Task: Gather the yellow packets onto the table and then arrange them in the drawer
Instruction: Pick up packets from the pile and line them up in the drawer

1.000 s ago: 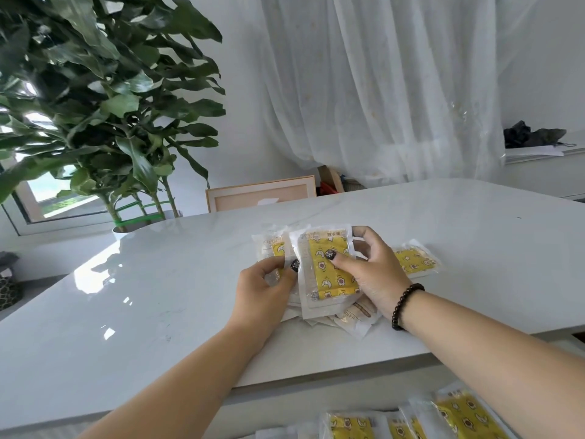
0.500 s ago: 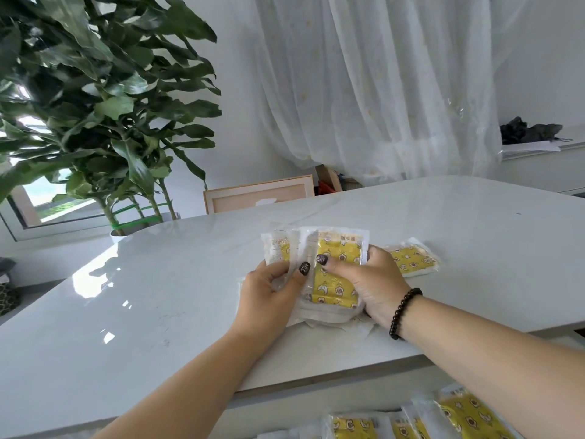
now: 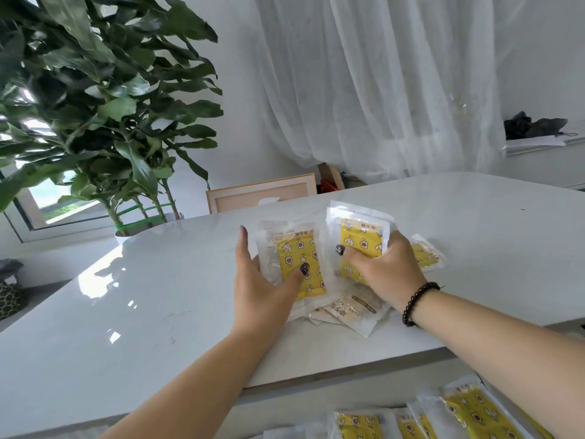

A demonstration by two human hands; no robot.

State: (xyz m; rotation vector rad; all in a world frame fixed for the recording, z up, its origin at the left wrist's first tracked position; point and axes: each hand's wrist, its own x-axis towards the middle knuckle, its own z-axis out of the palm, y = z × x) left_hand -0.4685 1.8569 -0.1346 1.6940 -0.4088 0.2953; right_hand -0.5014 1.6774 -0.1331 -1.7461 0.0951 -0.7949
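Observation:
A small heap of clear-edged yellow packets lies on the white table (image 3: 158, 296). My left hand (image 3: 262, 283) holds one stack of yellow packets (image 3: 294, 255), thumb pressed on its front. My right hand (image 3: 380, 267) grips a second stack of packets (image 3: 361, 236), tilted up beside the first. Under both hands lie packets turned face down (image 3: 351, 308). One more yellow packet (image 3: 427, 255) lies flat behind my right hand. Below the table's near edge, several yellow packets (image 3: 474, 416) lie in a row in the drawer.
A big potted plant (image 3: 95, 106) stands at the table's far left corner. A wooden picture frame (image 3: 262, 194) leans behind the table, with a white curtain (image 3: 395, 90) beyond. A dark bundle (image 3: 535, 128) sits on a shelf at the right.
The packets held together in one pile have split into two stacks. My left hand moved left with one stack and my right hand lifted the other to the right.

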